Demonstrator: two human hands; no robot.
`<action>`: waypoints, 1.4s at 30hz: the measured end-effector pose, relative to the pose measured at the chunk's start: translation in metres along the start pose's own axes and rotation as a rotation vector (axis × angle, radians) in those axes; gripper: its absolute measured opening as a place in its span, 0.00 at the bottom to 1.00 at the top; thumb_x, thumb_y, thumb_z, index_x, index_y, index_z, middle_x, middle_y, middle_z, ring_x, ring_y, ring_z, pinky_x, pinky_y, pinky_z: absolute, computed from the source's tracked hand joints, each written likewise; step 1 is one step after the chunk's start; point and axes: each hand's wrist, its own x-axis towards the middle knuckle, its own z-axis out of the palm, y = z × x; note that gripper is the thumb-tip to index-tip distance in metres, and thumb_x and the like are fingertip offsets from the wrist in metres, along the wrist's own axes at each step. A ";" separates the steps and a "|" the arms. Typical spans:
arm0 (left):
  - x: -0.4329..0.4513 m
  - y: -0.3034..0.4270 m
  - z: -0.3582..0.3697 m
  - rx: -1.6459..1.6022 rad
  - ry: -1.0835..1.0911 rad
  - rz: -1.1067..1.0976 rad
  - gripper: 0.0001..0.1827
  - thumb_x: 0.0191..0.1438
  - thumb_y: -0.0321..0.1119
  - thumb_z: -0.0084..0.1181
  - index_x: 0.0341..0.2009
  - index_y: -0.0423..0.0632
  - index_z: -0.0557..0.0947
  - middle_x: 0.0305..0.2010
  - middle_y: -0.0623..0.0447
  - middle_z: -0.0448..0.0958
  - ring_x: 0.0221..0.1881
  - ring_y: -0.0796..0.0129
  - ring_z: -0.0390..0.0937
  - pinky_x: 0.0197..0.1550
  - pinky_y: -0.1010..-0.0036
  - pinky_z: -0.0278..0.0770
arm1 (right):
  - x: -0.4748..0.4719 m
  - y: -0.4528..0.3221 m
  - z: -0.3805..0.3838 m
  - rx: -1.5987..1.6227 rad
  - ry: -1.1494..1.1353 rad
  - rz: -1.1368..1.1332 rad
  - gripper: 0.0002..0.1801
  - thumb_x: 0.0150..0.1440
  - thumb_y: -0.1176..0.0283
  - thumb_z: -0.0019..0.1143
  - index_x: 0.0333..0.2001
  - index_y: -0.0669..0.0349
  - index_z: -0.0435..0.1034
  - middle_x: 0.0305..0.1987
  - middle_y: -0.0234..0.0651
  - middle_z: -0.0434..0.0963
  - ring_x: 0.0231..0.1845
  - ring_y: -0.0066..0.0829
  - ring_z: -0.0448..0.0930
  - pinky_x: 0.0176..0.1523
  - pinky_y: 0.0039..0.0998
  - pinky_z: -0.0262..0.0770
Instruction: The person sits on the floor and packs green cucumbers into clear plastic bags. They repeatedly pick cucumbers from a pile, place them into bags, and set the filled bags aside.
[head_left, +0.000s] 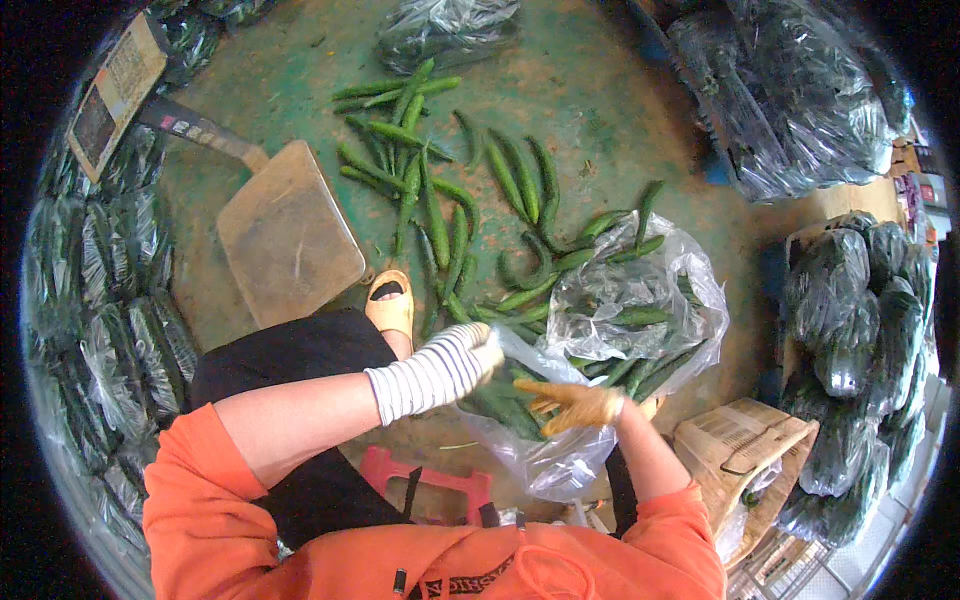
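Note:
My left hand (476, 356), in a white glove under a blue-striped cuff, grips the rim of a clear plastic bag (570, 457). Inside that bag lie cucumbers (504, 411), partly hidden by my hands and the film. My right hand (574, 406), in a yellow-brown glove, is over the bag's mouth with its fingers apart, pointing left, and nothing in them. Just beyond it, a second clear plastic bag (709, 300) lies open with more cucumbers (641, 315) in and under it. Loose cucumbers (435, 225) are scattered on the green floor ahead of me.
A platform scale (292, 232) stands at left, its display head (116, 94) tilted. Bagged cucumbers are stacked along the left (112, 360) and right (840, 300). Another filled bag (450, 34) lies ahead. A cardboard box (739, 442) is at right, a pink plastic stool (431, 480) below me.

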 end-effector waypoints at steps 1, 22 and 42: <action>-0.008 -0.004 0.006 0.192 -0.022 0.100 0.06 0.53 0.37 0.51 0.29 0.50 0.73 0.21 0.57 0.72 0.18 0.69 0.69 0.15 0.73 0.62 | -0.006 -0.028 -0.013 0.144 -0.116 0.020 0.40 0.51 0.66 0.61 0.64 0.56 0.51 0.60 0.38 0.65 0.58 0.28 0.67 0.58 0.29 0.64; -0.084 0.012 0.042 0.693 -0.617 0.058 0.14 0.55 0.36 0.42 0.41 0.39 0.70 0.34 0.36 0.75 0.36 0.45 0.76 0.35 0.62 0.74 | 0.129 -0.033 -0.200 -0.870 1.428 0.224 0.30 0.49 0.43 0.50 0.31 0.65 0.68 0.31 0.53 0.75 0.36 0.54 0.75 0.39 0.44 0.70; -0.040 0.011 0.008 0.029 0.002 0.039 0.08 0.51 0.36 0.54 0.29 0.45 0.74 0.22 0.58 0.72 0.22 0.73 0.68 0.23 0.75 0.66 | 0.027 -0.089 -0.104 0.518 0.655 -0.640 0.24 0.51 0.72 0.58 0.51 0.66 0.65 0.43 0.36 0.76 0.43 0.29 0.76 0.46 0.31 0.73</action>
